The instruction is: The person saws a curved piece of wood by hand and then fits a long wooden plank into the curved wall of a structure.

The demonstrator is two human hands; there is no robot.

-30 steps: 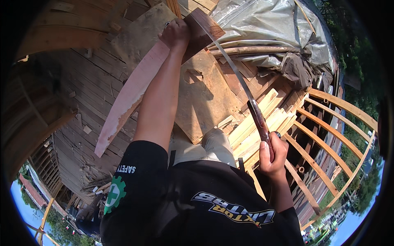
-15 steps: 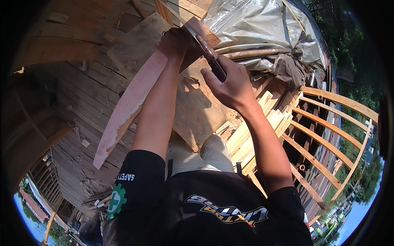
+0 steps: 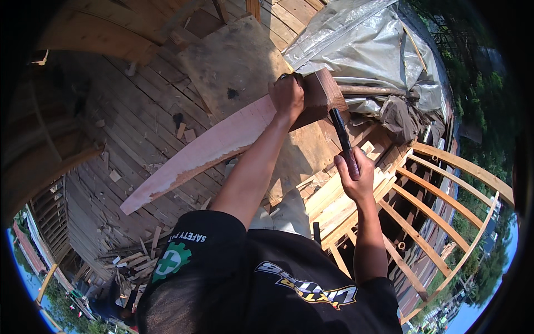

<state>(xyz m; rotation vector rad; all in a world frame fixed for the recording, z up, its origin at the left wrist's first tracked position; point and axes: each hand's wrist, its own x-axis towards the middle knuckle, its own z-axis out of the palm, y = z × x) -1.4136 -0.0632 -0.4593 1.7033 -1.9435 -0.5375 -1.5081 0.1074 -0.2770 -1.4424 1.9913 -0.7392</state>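
A long tapered timber (image 3: 214,133), pinkish on its broad face with a rough brown lower edge, runs from lower left to a thick brown squared end. My left hand (image 3: 287,97) is closed over its upper part, close to the squared end. In my right hand (image 3: 357,173) is a dark-handled tool (image 3: 342,135), gripped at its near end. The tool's far end reaches the corner of the timber's cut end. Its blade, if any, cannot be made out now, so its exact kind is unclear.
A worn plywood sheet (image 3: 233,61) lies on the plank floor (image 3: 139,106), which is strewn with wood scraps. A grey tarpaulin (image 3: 356,44) covers the far right. Pale boards (image 3: 328,200) are stacked at right, beside a curved slatted wooden frame (image 3: 434,217).
The timber has swung to a flatter slant, its squared end moving right and nearer. My left hand moved right with it. My right hand drew back toward me and right with the tool.
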